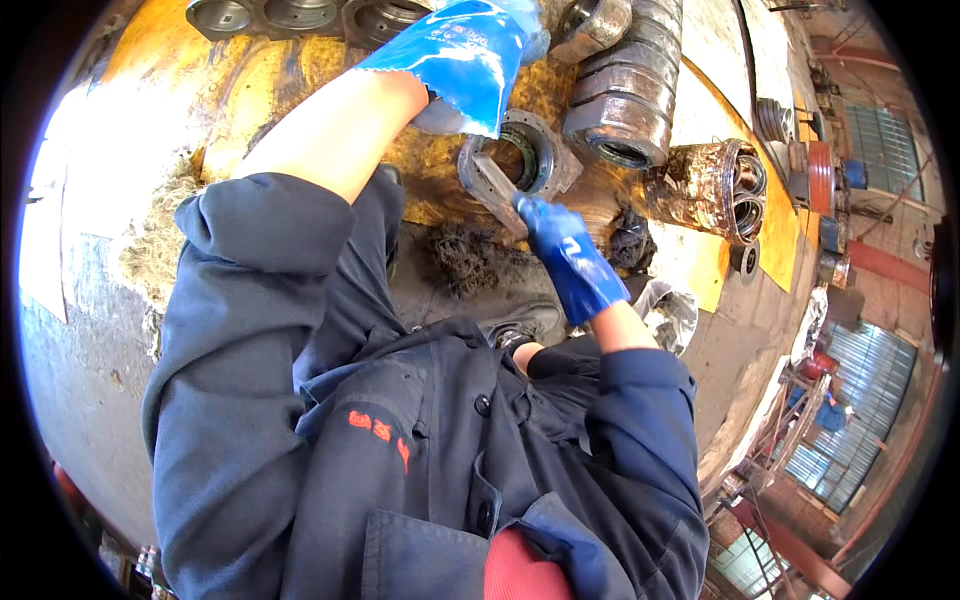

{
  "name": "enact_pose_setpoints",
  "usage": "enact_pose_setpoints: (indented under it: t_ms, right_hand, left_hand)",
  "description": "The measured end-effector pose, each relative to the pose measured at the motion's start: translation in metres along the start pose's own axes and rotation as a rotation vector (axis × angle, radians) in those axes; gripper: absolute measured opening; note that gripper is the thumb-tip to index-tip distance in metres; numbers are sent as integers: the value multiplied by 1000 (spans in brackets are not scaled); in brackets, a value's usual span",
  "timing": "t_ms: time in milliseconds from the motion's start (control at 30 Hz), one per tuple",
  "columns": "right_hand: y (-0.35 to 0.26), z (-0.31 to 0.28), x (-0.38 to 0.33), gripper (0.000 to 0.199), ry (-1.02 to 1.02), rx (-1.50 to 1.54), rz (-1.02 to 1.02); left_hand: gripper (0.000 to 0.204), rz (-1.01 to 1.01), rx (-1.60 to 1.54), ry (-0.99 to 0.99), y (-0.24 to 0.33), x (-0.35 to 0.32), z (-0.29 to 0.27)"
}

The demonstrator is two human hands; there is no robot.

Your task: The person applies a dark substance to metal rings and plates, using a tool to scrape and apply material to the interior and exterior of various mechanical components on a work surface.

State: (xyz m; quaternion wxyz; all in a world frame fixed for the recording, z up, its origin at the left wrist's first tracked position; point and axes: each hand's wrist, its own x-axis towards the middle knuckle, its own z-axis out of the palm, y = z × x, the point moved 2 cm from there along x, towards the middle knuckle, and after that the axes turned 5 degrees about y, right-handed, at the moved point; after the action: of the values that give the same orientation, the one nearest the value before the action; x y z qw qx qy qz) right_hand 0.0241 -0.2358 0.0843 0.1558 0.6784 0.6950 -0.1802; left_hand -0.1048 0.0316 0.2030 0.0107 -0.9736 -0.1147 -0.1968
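My right hand (572,258), in a blue rubber glove, is closed round the end of a flat, pale metal tool (496,178). This tool lies across the near left side of a grey metal flanged ring housing (546,150), which rests on the oily yellow work surface (420,160). Farther off, my left hand (505,35) wears a longer blue glove and reaches past the housing toward the upper edge. Its fingers are mostly cut off or turned away, so whether it holds anything is not visible. A curved metal piece (595,28) stands just right of it.
Right of the housing lie a large ribbed metal cylinder (630,85), an oily brown cylinder (695,185) and a small ring (745,258). Several round housings (300,12) line the far left. Tangled fibre waste (465,258), a dark rag (630,238) and clear plastic (668,312) lie nearer me.
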Motion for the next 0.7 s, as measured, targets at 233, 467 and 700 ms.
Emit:
enact_pose_setpoints:
  t_ms: [233,467,700]
  right_hand:
    - [-36,17,-19,41,-184,-42,-10]
    - [-23,-12,32,54,-46,191,221]
    - [-31,34,16,39,-141,112,213]
  left_hand:
    - [8,-18,205,32,9,-4,-3]
    - [9,-108,-108,-120,-3,2,-9]
    - [9,-105,27,-130,10,15,-13]
